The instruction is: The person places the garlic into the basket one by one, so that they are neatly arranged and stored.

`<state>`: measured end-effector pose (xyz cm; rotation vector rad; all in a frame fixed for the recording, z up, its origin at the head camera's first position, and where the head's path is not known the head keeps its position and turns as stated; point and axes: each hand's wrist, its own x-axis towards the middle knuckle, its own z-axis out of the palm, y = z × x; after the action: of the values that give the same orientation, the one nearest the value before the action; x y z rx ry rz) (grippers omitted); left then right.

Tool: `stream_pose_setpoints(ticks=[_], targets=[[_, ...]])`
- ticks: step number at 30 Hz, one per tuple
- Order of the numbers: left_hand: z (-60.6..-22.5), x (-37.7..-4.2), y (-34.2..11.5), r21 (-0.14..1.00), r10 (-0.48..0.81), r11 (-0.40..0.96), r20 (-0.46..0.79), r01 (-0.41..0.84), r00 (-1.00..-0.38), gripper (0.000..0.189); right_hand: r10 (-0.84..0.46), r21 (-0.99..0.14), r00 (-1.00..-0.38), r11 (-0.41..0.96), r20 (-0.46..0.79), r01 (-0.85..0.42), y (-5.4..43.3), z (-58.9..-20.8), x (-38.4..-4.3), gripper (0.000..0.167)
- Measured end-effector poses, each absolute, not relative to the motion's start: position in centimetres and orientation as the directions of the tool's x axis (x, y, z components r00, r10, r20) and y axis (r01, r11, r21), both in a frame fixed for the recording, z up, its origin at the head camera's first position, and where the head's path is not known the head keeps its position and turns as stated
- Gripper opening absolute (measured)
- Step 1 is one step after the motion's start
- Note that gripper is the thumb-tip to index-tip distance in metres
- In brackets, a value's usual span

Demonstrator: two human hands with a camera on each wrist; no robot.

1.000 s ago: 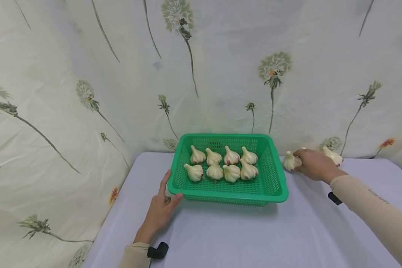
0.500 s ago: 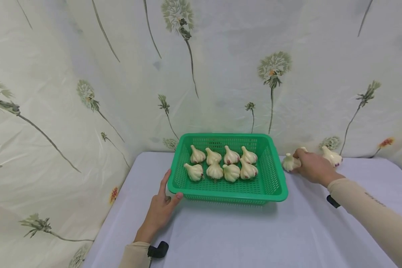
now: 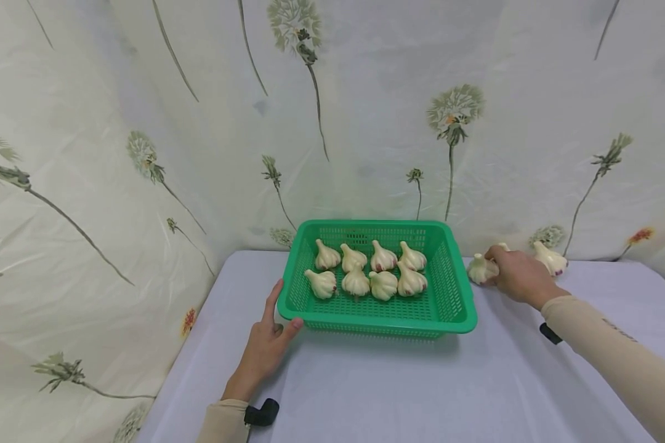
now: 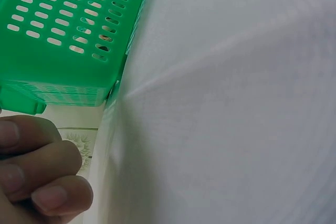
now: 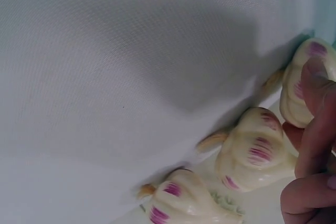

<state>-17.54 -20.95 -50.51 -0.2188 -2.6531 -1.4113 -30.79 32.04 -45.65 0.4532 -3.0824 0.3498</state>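
Note:
The green plastic basket [image 3: 377, 327] holds several garlic bulbs [image 3: 383, 287] in two rows, with bare mesh at its right end. My left hand [image 3: 263, 351] lies at its front left corner, extended index finger and thumb touching the rim. In the left wrist view, its other fingers [image 4: 47, 169] curl loosely below the basket's perforated wall [image 4: 68, 30]. Just right of the basket, my right hand [image 3: 521, 274] pinches a garlic bulb [image 3: 481, 269]. The right wrist view shows the thumb on this bulb [image 5: 294, 95], close to the table.
Two more garlic bulbs, one nearer [image 5: 254, 153] and one farther [image 5: 184, 200], sit in line beyond my right hand. A white cloth covers the table [image 3: 399, 394]. A dandelion-print curtain [image 3: 366, 135] hangs behind and at the left.
My right hand shifts very slightly around the garlic bulb beside the basket. The left hand, the basket and the bulbs inside it stay as they were.

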Motion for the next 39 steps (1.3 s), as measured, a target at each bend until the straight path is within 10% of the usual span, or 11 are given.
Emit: stream_pose_setpoints(ticks=[39], targets=[[-50.5,-17.6,-21.0,0.806,0.074,0.558,0.187,0.196,-0.980,0.086,-0.295,-0.212,-0.955,0.932,0.033,-0.295,30.5,-41.6,-31.0,0.067]])
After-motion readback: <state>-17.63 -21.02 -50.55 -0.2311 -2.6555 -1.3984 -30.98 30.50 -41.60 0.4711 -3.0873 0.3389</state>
